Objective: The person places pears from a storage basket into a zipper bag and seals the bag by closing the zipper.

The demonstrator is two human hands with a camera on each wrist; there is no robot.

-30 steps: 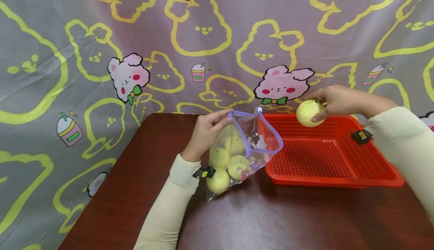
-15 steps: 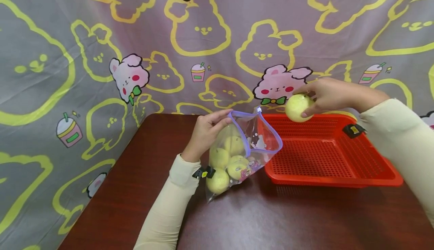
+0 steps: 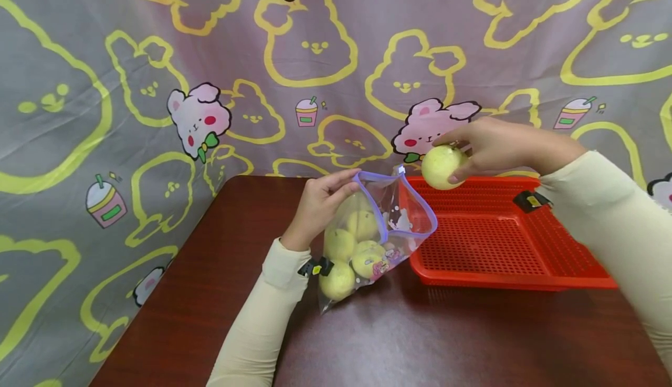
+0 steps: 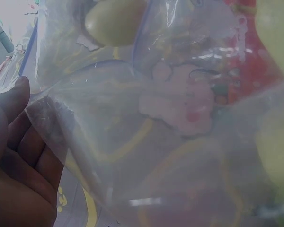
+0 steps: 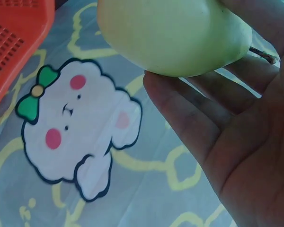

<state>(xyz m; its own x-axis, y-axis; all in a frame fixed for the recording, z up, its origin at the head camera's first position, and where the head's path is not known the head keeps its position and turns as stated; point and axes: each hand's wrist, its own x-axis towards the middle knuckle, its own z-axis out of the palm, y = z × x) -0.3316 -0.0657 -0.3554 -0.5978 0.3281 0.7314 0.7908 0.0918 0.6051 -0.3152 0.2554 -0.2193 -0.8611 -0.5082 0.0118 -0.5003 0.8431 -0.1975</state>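
Observation:
My left hand (image 3: 320, 203) pinches the purple-edged rim of a clear zip bag (image 3: 404, 244), whose mouth gapes toward the right. Several yellow-green pears (image 3: 340, 244) lie inside the bag, on the table. In the left wrist view the thumb and fingers (image 4: 20, 101) grip the plastic near its rim. My right hand (image 3: 488, 147) holds another pear (image 3: 441, 167) above the red basket's far left part, just up and right of the bag mouth. Seen from the right wrist, that pear (image 5: 175, 33) has a brown stem pointing toward the palm.
A red plastic basket (image 3: 493, 276) with a perforated floor stands on the dark wooden table (image 3: 367, 346), right beside the bag. Behind the table hangs a grey cloth (image 3: 325, 54) with cartoon prints.
My right hand has carried the pear leftward from over the basket toward the bag mouth, rising slightly. The left hand and the bag have stayed in place.

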